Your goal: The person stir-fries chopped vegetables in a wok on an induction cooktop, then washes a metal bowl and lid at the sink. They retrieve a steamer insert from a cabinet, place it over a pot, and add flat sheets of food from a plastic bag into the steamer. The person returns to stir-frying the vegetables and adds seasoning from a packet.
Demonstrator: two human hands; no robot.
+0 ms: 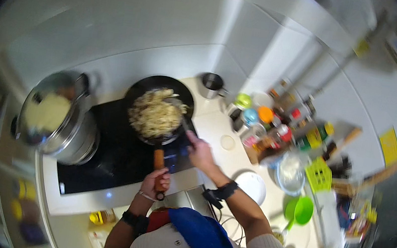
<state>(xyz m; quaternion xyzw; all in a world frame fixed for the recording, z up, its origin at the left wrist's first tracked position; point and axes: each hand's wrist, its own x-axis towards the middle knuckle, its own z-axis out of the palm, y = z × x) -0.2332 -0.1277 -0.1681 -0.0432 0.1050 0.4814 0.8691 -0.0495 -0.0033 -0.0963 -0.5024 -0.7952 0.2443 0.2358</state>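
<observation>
My left hand [155,184] is wrapped around the wooden handle [159,159] of a dark wok [146,82]. Pale chopped food [156,116] fills much of the wok, which sits on the black glass cooktop [109,161]. At the wok's right rim, my right hand [201,155] grips a blurred spatula-like utensil [186,125]. The utensil's far end reaches the food; its exact shape is hard to make out. Both wrists wear black straps.
Left on the cooktop stands a steel steamer pot [77,145] with a glass lid [48,110]. A metal cup [211,86] is behind the wok. Rightward are several jars and bottles [265,114], a white plate [250,186], a blue-rimmed bowl [288,188] and a green ladle [299,210].
</observation>
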